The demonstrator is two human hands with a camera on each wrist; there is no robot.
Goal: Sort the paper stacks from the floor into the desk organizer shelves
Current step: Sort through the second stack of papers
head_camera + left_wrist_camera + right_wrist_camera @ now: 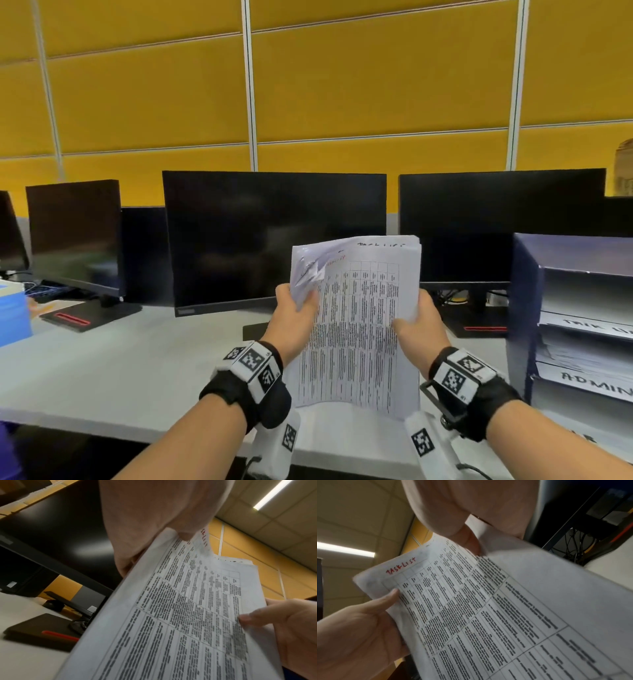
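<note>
Left hand [296, 313]: thumb in front, pinching paper stack [359, 329] at its left edge | Right hand [419, 323]: gripping right edge, thumb on printed table | Stack: upright, frame centre, above desk [102, 370] | Organizer [524, 308]: right edge of frame, labelled shelves.

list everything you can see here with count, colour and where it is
paper stack: one, white with a printed table, red handwriting at top, held up over the desk
desk organizer: one, dark blue, right on the desk, labelled shelves holding papers
monitors: at least four, black, in a row at the back of the desk
desk: one, white
wall panels: yellow, behind the monitors
blue box: one, far left edge
left hand: grips the stack's left edge
right hand: grips its right edge
</note>
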